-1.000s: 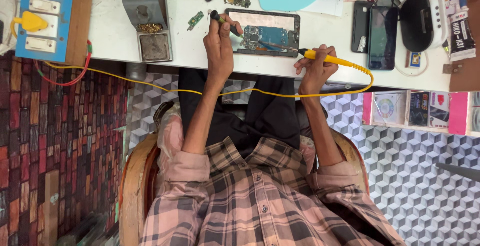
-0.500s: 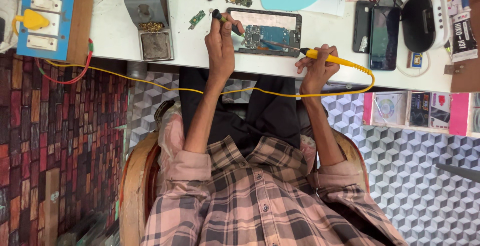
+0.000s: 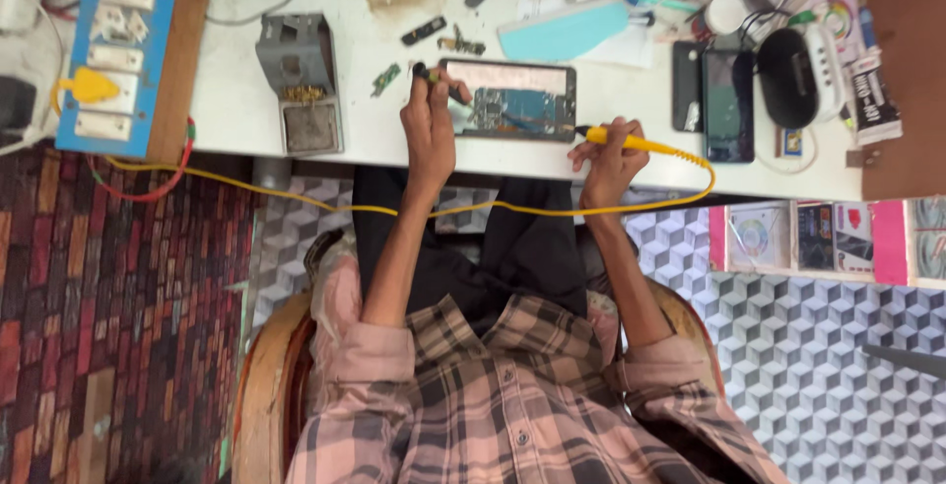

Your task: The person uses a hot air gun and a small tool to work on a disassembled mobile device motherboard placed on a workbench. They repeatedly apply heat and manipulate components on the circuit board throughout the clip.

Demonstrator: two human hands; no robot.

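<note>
at frame centre, the right hand grips a yellow soldering iron beside an opened phone. the left hand pinches a small dark tool at the phone's left edge.

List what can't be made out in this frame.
- Head view: what the left hand pinches; fingers cover it.
- Yellow iron tip's contact on the opened phone: too small.
- Right hand palm: turned away.
- Table top: cut by edge.

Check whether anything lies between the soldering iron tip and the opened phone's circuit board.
Nothing visible does. The right hand holds the yellow soldering iron, its tip reaching over the opened phone toward the blue circuit board. The left hand sits at the phone's left edge, off that path.
</note>
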